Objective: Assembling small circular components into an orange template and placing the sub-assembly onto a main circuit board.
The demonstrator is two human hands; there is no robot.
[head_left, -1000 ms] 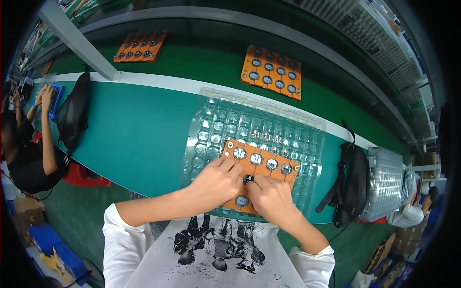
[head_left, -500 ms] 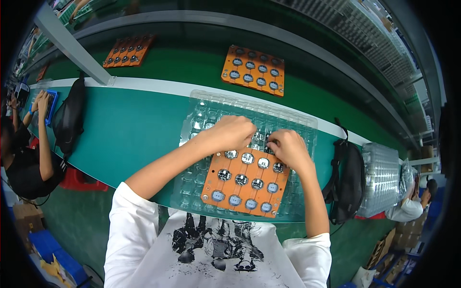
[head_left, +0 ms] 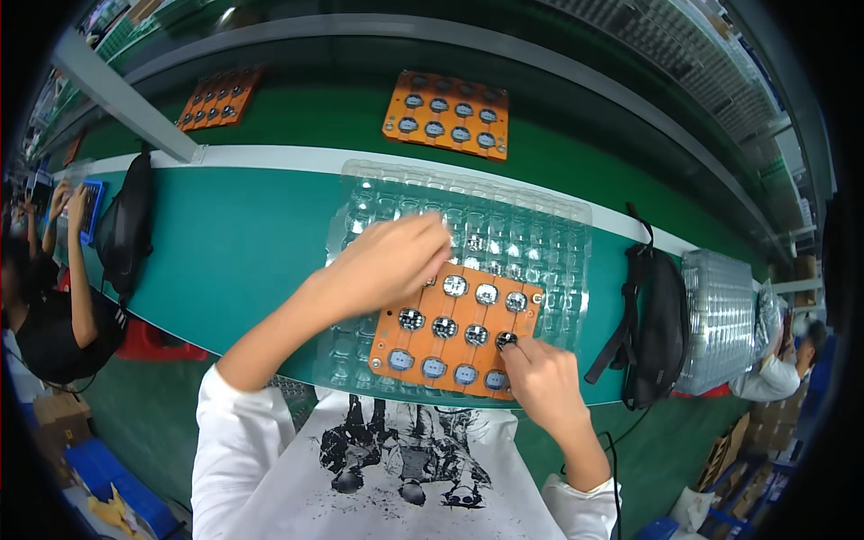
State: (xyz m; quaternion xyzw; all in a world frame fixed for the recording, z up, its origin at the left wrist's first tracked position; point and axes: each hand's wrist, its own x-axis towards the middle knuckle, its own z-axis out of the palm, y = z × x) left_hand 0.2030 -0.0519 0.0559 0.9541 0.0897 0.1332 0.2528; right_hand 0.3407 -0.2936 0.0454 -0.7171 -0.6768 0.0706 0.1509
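An orange fixture plate [head_left: 423, 340] with rows of round seats lies tilted on a clear plastic blister tray [head_left: 346, 346]. Several seats carry small silvery or dark round electronic parts; those in the nearest row look pale grey. My right hand [head_left: 544, 380] is at the plate's right edge, its fingertips pinched on a small dark round electronic part [head_left: 506, 340] at a seat. My left hand [head_left: 400, 259] hovers over the plate's far left corner and the tray, fingers closed and somewhat blurred. Whatever it may hold is hidden. A few small parts [head_left: 475, 243] sit in the tray's pockets beyond the plate.
Two more orange plates, one behind the tray [head_left: 447, 117] and one far left [head_left: 219, 97], rest beyond the bench's white edge. A black bag [head_left: 655, 328] and stacked clear trays [head_left: 717, 319] stand at right. Another black bag [head_left: 126, 225] and a co-worker [head_left: 63, 297] are at left.
My right hand has come from the tray pockets down to the plate's right side, where a dark part now shows at a pale seat. My left hand has shifted slightly left.
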